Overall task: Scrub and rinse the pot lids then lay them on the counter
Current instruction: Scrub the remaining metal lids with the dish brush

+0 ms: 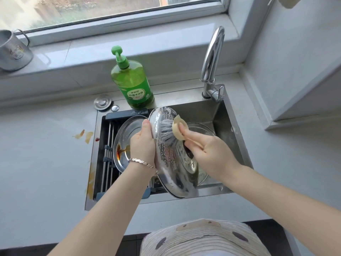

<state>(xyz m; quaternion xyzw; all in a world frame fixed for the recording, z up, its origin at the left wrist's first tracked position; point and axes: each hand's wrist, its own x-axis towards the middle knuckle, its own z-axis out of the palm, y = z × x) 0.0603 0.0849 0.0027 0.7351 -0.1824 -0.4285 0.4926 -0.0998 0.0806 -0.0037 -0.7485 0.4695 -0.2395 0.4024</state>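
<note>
My left hand (143, 145) grips the rim of a large steel pot lid (168, 157), holding it on edge over the sink (228, 130). My right hand (204, 152) holds a wooden-handled dish brush (173, 132); its grey bristles press against the lid's soapy top face near the upper rim. A second steel lid (125, 130), stained with brown sauce, lies on the drying rack (108, 145) at the sink's left. A glass lid or bowl (201, 128) sits lower in the basin behind my right hand.
A green dish-soap bottle (133, 80) stands behind the sink, the chrome faucet (212, 61) at the back right. Sauce stains (86, 136) mark the grey counter (46, 154) on the left. A metal mug (13, 50) sits on the window sill.
</note>
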